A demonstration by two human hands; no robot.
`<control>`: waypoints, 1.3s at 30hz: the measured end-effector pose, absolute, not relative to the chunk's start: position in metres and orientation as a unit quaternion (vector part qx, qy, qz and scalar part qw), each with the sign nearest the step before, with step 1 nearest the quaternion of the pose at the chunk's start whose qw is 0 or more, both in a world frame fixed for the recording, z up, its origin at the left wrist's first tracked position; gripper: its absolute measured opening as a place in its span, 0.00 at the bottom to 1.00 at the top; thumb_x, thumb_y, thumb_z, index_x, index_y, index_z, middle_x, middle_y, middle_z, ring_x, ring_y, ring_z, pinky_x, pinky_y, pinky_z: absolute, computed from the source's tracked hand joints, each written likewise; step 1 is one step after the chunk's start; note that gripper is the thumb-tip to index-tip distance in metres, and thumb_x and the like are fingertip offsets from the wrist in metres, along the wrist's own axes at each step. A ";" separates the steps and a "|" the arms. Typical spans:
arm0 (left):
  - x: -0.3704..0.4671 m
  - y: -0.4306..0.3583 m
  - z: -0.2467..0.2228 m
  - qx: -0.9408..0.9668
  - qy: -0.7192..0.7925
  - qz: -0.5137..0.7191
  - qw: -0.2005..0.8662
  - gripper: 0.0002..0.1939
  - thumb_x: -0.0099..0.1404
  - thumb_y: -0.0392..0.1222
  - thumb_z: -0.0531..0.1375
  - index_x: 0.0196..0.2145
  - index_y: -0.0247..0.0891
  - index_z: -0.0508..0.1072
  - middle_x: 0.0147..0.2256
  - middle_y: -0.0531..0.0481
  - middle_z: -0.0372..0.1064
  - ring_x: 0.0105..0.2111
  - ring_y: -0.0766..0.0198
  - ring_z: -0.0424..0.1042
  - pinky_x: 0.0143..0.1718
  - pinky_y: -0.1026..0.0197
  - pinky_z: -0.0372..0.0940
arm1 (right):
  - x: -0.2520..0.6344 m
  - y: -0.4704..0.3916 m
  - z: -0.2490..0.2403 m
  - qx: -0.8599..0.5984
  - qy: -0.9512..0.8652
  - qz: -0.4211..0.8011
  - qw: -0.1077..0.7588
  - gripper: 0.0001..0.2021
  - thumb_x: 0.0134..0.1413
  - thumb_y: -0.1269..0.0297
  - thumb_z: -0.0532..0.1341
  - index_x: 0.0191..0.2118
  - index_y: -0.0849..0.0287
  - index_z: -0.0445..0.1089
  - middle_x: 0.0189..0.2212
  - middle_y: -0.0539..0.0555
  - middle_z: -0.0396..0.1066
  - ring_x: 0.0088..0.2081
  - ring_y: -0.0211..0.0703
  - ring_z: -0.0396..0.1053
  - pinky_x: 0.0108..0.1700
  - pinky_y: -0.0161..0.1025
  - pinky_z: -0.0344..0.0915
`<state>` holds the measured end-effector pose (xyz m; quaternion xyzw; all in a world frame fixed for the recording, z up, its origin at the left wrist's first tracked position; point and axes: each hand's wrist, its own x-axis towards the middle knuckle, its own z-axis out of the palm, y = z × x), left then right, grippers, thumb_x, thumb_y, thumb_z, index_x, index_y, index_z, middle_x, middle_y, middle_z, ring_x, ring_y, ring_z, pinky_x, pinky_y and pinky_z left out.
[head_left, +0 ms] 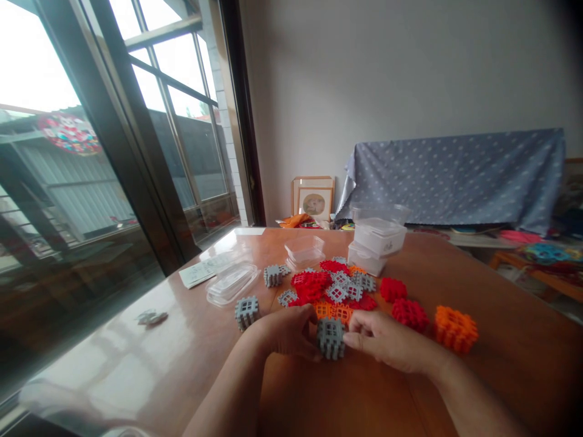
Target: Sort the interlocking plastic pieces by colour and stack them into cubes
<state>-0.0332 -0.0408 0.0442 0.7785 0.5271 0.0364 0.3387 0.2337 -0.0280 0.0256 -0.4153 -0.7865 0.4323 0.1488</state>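
A stack of grey interlocking plastic tiles (331,340), each with a window-like grid, stands on the table close in front of me. My left hand (291,332) curls round its left side, thumb low and fingers behind. On the opposite side my right hand (387,338) is closed, with its thumb and fingertips at the stack's right edge. Just behind lie orange tiles (332,311), partly hidden by the stack. Beyond them spreads a loose pile of red tiles (311,284) and grey tiles (339,287).
Other grey stacks (246,312) stand to the left. Red stacks (410,315) and an orange stack (455,328) are at the right. Clear plastic lids (232,282), a paper sheet (198,271) and a small plastic bag (152,317) lie leftward. Plastic boxes (379,238) are piled at the back.
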 end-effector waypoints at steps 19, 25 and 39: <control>-0.028 -0.040 0.040 0.807 0.510 0.056 0.291 0.06 0.55 0.40 0.58 0.32 0.38 0.71 0.28 0.52 0.70 0.26 0.65 0.63 0.25 0.64 0.53 | 0.220 -0.022 0.006 -0.417 -0.815 0.358 0.187 0.20 0.67 0.45 0.52 0.31 0.57 0.62 0.26 0.45 0.61 0.30 0.37 0.59 0.30 0.34 0.53; -0.029 -0.038 0.039 0.820 0.478 0.063 0.310 0.03 0.56 0.39 0.56 0.27 0.38 0.68 0.24 0.53 0.67 0.24 0.66 0.62 0.25 0.63 0.52 | 0.221 -0.023 0.008 -0.420 -0.817 0.350 0.184 0.20 0.67 0.46 0.51 0.31 0.57 0.62 0.26 0.45 0.60 0.30 0.37 0.59 0.30 0.34 0.52; -0.038 -0.025 0.031 0.795 0.531 0.150 0.251 0.06 0.55 0.33 0.55 0.31 0.38 0.70 0.27 0.54 0.67 0.28 0.66 0.62 0.27 0.65 0.51 | 0.232 -0.017 -0.002 -0.495 -0.832 0.241 0.067 0.10 0.59 0.66 0.54 0.26 0.58 0.62 0.24 0.47 0.65 0.27 0.36 0.60 0.29 0.36 0.46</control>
